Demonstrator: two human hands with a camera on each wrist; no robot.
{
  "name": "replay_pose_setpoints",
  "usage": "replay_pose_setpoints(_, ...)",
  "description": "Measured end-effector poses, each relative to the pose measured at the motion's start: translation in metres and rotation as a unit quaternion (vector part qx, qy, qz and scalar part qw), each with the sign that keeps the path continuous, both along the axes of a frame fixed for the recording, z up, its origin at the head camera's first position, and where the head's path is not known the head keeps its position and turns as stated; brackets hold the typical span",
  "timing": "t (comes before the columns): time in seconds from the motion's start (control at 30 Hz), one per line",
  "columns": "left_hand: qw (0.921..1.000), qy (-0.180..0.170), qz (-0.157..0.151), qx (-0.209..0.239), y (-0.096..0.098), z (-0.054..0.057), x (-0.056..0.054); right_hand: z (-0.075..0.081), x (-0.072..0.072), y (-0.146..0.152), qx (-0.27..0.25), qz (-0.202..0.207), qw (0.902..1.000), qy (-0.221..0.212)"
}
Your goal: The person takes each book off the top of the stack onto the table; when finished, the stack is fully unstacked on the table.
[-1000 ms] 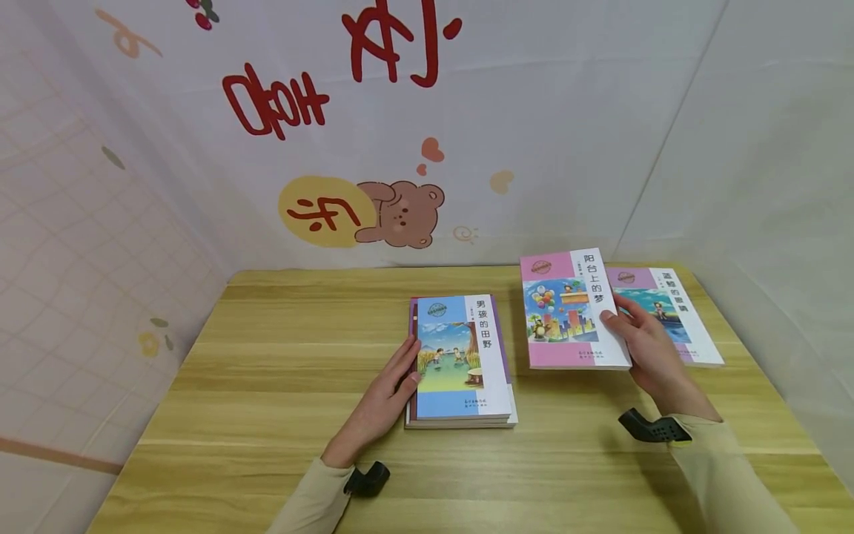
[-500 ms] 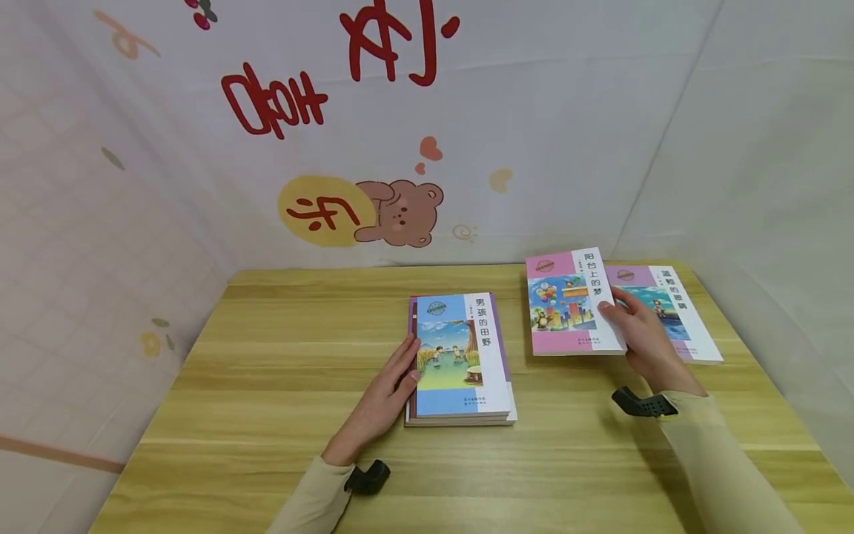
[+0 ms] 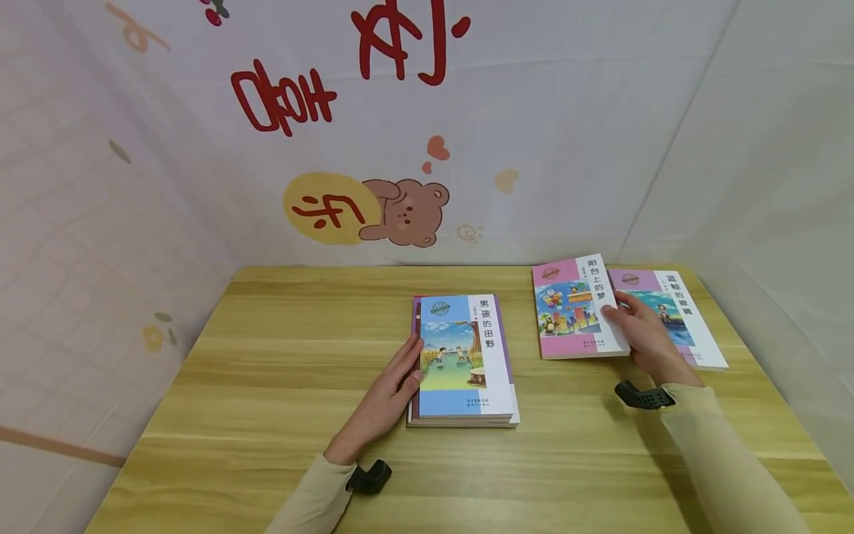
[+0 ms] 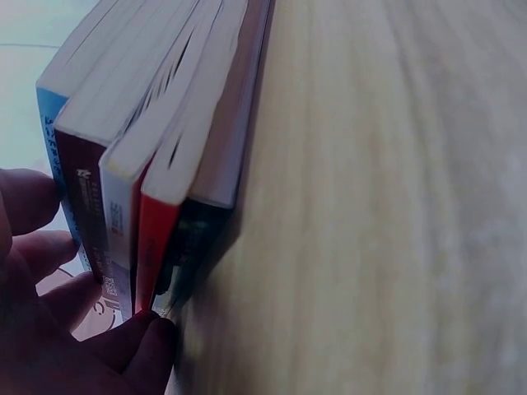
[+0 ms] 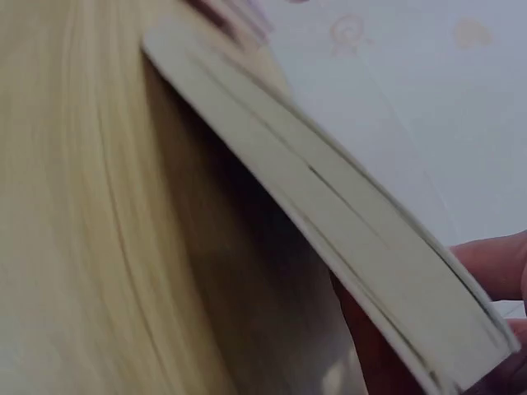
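Note:
Fingers of my left hand [image 3: 382, 400] lie along the left side of a stack of several books, touching the spines [image 4: 122, 222]. On top of that stack is a blue-and-white paperback book [image 3: 460, 363] with a river picture. My right hand [image 3: 649, 340] grips a pink-and-white paperback book [image 3: 570, 315] by its right edge, thumb on the cover and fingers underneath. In the right wrist view its page edge [image 5: 329, 206] slants over the table, with a dark shadow below. Partly hidden behind the right hand, another pink-and-white book [image 3: 697, 334] lies on the table.
The wooden table [image 3: 287, 356] runs up to a printed white cloth backdrop [image 3: 554, 119] at the back. White cloth walls also stand on the left and right. Black wrist devices sit on both forearms, the left wrist device [image 3: 369, 477] close to the table.
My right hand has carried the pink book slightly to the right, and the book now looks lower and a bit more tilted. The left hand and the stack have stayed in place.

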State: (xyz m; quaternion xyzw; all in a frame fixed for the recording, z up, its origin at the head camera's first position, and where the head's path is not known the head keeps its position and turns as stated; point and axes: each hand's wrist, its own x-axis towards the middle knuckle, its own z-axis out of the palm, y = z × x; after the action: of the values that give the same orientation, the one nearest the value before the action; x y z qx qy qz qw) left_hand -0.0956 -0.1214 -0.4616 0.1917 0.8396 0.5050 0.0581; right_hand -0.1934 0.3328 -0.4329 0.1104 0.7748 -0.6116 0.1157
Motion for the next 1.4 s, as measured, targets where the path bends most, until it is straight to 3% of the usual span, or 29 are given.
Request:
replay_pose_setpoints(0.13,1.0,-0.003,0.005,-0.002,0.0,0.0,0.0,-0.001,-0.007,0.004,0.114,0.025,0.993,0.018)
replay_pose_setpoints(0.27,0.9999,-0.009,0.008,-0.002,0.0,0.001,0.001,0.0,-0.01,0.007,0.213,0.036,0.9754,0.045)
replay_pose_setpoints(0.43,1.0,-0.004,0.005,-0.003,0.0,0.0,0.001,-0.004,-0.01,0.007,0.288,0.046,0.9532,0.079)
replay_pose_setpoints(0.6,1.0,-0.001,0.006,-0.007,0.0,-0.001,0.001,-0.01,-0.011,0.007,0.337,0.05,0.9345,0.104)
replay_pose_setpoints(0.8,0.9999,0.004,0.008,-0.011,0.0,-0.002,0.0,-0.01,-0.012,0.002,0.375,0.045,0.9189,0.116)
replay_pose_setpoints(1.03,0.9999,-0.005,0.006,-0.009,0.0,-0.001,-0.001,-0.005,-0.008,-0.005,0.408,0.031,0.8916,0.194)
replay_pose_setpoints(1.17,1.0,-0.005,0.004,-0.007,0.0,0.0,-0.001,0.002,0.001,-0.012,0.393,0.033,0.8966,0.201)
replay_pose_setpoints(1.4,1.0,-0.003,0.004,-0.005,0.0,0.0,-0.001,0.015,0.026,-0.035,0.317,0.054,0.924,0.207)
